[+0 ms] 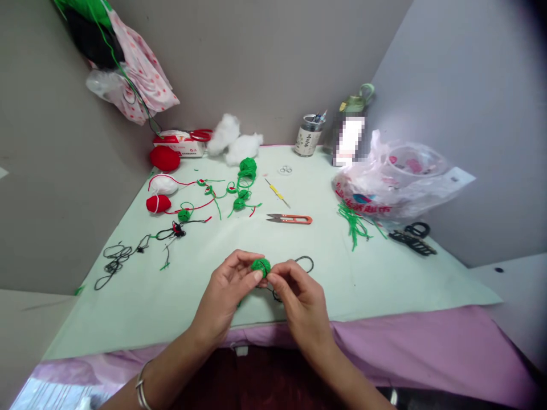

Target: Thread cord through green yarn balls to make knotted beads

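Observation:
Between the thumb and fingers of my left hand (228, 287) is a small green crocheted ball (260, 266), held above the front of the table. A dark strand crosses its face. My right hand (301, 299) is closed in a pinch at the ball's right side, where black yarn (306, 258) runs to the fingertips. That yarn loops out behind the right hand and hangs below the ball. The fingertips hide whether a needle is there. Beyond the hands lie orange-handled thread snips (294, 219) and a yellow-handled crochet hook (277, 192).
Green crocheted pieces (241, 199), red yarn (164, 158) and tangled black yarn (117, 262) lie at left. White stuffing (235, 142) sits at the back, near a pen can (309, 135). At right are a plastic bag (384, 182), green yarn ends (354, 222) and a black claw clip (413, 239).

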A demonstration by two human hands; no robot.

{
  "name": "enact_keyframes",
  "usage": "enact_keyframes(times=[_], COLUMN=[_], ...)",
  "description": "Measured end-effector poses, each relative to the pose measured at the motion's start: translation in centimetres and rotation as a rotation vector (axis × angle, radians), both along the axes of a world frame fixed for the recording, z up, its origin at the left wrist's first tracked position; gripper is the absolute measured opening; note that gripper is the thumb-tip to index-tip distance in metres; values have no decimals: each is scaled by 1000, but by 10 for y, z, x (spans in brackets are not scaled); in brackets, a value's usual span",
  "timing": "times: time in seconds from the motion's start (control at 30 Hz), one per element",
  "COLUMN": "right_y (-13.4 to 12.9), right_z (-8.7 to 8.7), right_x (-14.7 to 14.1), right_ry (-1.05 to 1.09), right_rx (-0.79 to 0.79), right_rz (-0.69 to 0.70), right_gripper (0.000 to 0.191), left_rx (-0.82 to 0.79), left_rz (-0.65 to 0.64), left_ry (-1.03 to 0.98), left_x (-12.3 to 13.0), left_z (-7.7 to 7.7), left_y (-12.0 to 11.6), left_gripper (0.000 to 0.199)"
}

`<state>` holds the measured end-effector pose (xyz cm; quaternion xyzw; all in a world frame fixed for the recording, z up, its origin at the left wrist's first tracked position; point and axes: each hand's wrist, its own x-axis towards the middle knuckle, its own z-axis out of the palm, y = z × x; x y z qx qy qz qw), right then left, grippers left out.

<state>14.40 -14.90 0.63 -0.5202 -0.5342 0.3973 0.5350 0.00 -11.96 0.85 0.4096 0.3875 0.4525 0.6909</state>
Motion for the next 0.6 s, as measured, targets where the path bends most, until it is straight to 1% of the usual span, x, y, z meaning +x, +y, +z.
enact_keyframes(times=[0.1, 0.13, 0.2, 0.27, 0.3, 0.4, 0.47, 0.5, 0.53, 0.57, 0.6], right_y=[5, 6, 7, 8, 8, 9, 10, 11, 12, 13, 13], right_z=[9, 11, 14, 13, 12, 10, 12, 16, 21, 28, 37], right_x=[5, 7, 8, 8, 8, 7, 5, 5, 6, 9, 14], right_ry=[120, 152, 182, 126, 55, -270, -455, -497, -492, -440, -343], right_rx=[-152, -172, -158, -88, -34, 179, 289, 328, 351, 350, 327], right_rz=[109, 135, 152, 135, 122, 79, 62, 51, 39, 29, 27], right_gripper=[9, 8, 7, 5, 2, 9, 12, 13, 12, 11, 9], left_rx=[94, 115, 147, 183, 208, 340, 452, 501, 540, 567, 585], left_rz=[46, 53, 49, 48, 50, 54, 57, 58, 57, 51, 45], left_ry=[134, 163, 198, 224, 240, 316, 377, 404, 429, 454, 481], left_x=[-2, -3, -4, -5, -5, -7, -8, -8, -9, -10, -11], left_z=[0, 0, 1, 1, 1, 1, 2, 3, 4, 5, 7], left_y=[3, 4, 5, 5, 5, 5, 5, 5, 6, 6, 8], left_gripper=[21, 21, 21, 20, 19, 18, 19, 19, 19, 19, 18])
